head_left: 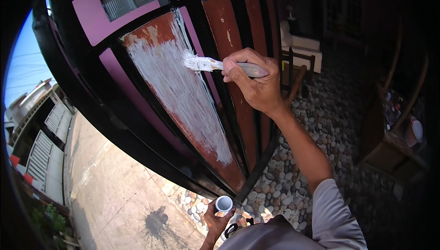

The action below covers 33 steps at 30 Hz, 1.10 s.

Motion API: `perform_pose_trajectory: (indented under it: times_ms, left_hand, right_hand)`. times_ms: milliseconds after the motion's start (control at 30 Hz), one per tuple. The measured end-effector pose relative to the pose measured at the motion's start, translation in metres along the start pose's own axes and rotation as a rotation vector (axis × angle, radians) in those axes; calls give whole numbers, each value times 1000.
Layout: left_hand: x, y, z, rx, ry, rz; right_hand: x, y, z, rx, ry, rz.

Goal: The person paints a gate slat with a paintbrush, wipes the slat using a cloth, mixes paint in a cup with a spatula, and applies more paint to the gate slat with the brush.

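My right hand is closed round the handle of a paintbrush, whose bristles are thick with white paint. The bristles are at the right edge of a reddish-brown panel in a black-framed gate; whether they touch it I cannot tell. Streaky white paint covers much of that panel, with brown showing at the top and bottom. Low in the view, my left hand holds a small white cup upright, with pale paint inside.
Brown slats and black bars continue to the right. Pebbled ground lies below, with a wooden piece of furniture holding items at the right. A concrete road runs outside at the left.
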<state>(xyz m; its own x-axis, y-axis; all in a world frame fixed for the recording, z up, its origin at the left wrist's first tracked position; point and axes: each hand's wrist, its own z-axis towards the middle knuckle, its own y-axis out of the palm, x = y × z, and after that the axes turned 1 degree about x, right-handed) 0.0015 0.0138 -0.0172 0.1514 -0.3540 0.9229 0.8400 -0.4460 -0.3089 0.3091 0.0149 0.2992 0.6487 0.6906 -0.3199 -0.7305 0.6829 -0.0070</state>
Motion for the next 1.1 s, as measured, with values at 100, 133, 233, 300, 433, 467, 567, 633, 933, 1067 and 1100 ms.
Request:
perform_pose_trajectory:
  times_ms: [100, 133, 233, 300, 433, 467, 567, 633, 933, 1067, 1100]
  left_hand:
    - [1, 1, 1, -1, 9, -33]
    - [1, 1, 1, -8, 11, -47]
    - [2, 3, 3, -14, 24, -15]
    - [0, 5, 3, -8, 18, -12]
    - [4, 9, 0, -3, -8, -64]
    - [4, 11, 0, 8, -11, -66]
    - [11, 9, -3, -14, -54, 1]
    - [12, 9, -3, -23, -49, 44]
    - [6, 16, 1, -21, -5, -73]
    - [3, 17, -1, -2, 14, -57]
    - [4, 16, -3, -6, 18, -40]
  right_hand:
    - [-7, 2, -8, 72, -27, -14]
    - [-11, 1, -2, 101, -68, -19]
    - [-13, 10, 36, 253, -241, -3]
    - [-8, 16, 51, 208, -244, 18]
    - [1, 16, 21, 166, -112, 40]
    - [2, 15, 6, 147, -70, 39]
    - [2, 6, -38, 29, 59, 57]
    - [-3, 1, -45, -43, 65, 20]
    - [1, 20, 15, 256, -171, 102]
    - [10, 18, -20, 161, 0, 47]
    - [14, 16, -34, 149, 33, 36]
